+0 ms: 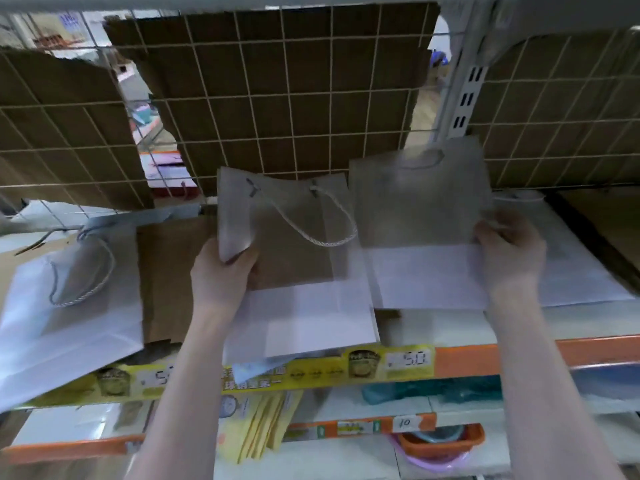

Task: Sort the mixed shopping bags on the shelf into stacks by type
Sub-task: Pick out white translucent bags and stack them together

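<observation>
My left hand [225, 271] grips the lower left corner of a white paper bag with rope handles [298, 258], lifted off the shelf. To its right, my right hand [509, 247] pinches the right edge of a second white paper bag [422, 237], held upright and blurred. A larger white bag with a grey rope handle [69, 299] lies at the left and hangs over the shelf edge. A brown paper bag [166, 271] lies flat between it and my left hand. More white bags [575, 271] lie flat at the right.
A wire grid backed with brown cardboard [294, 98] closes the back of the shelf. A white slotted upright [464, 88] stands at the right. A yellow and orange price strip [346, 368] runs along the shelf's front edge. Lower shelves hold packets and plastic bowls [440, 441].
</observation>
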Tool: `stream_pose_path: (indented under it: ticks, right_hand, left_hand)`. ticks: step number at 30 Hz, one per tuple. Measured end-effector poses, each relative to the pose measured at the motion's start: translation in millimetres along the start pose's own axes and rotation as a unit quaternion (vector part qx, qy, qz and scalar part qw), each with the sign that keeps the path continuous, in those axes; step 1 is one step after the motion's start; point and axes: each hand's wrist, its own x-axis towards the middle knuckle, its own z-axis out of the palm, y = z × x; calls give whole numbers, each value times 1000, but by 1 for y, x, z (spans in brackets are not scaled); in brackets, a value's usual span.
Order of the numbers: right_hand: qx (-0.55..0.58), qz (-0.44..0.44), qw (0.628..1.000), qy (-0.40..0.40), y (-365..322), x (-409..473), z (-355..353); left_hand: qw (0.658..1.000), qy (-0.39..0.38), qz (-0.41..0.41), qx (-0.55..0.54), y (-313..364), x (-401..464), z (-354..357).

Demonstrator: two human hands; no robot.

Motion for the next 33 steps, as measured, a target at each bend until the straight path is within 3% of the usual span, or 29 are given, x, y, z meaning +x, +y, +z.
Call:
stream_pose_path:
  ticks: [7,13,21,28,33]
  right_hand:
    - [-16,-33,998,-52,32,89,-98]
    - [0,-11,996,-92,55,152,-156]
    - [-18,29,986,-161,82,179,-150]
    - [-145,37,965,-215,99,183,-141]
    - [-217,14,954,-208,110,185,-136]
  left_hand:
    - [998,38,-37,-46,45,-61,113]
    - [997,40,-49,-32,74,-94,187]
    - [998,20,-34,-40,96,-108,224]
    - [999,0,-36,-20,98,-103,237]
    - [998,-21,-43,-29,97,-103,250]
